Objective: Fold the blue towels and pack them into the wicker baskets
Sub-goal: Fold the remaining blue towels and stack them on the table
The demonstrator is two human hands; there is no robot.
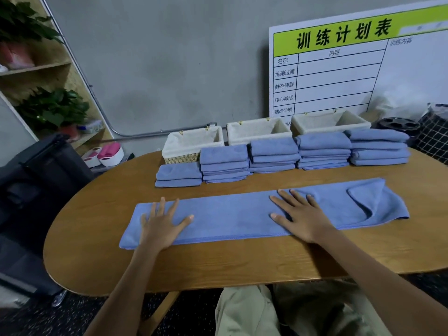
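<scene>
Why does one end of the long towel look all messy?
The right end of the long towel is rumpled: a corner has flopped back over it, so it is not flat like the left end. Both hands, left and right, press flat on it. The stacks behind look neat.

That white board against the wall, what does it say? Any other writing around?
On the white board:
"训练计划表", green header.
"名称" and "内容", column heads.
"练前过渡", "静态伸展", "核心激活", "动态伸展", row labels.
"训练内容", right panel, faint.
The lowest row is hidden behind a wicker basket.
Nothing else legible.
</scene>
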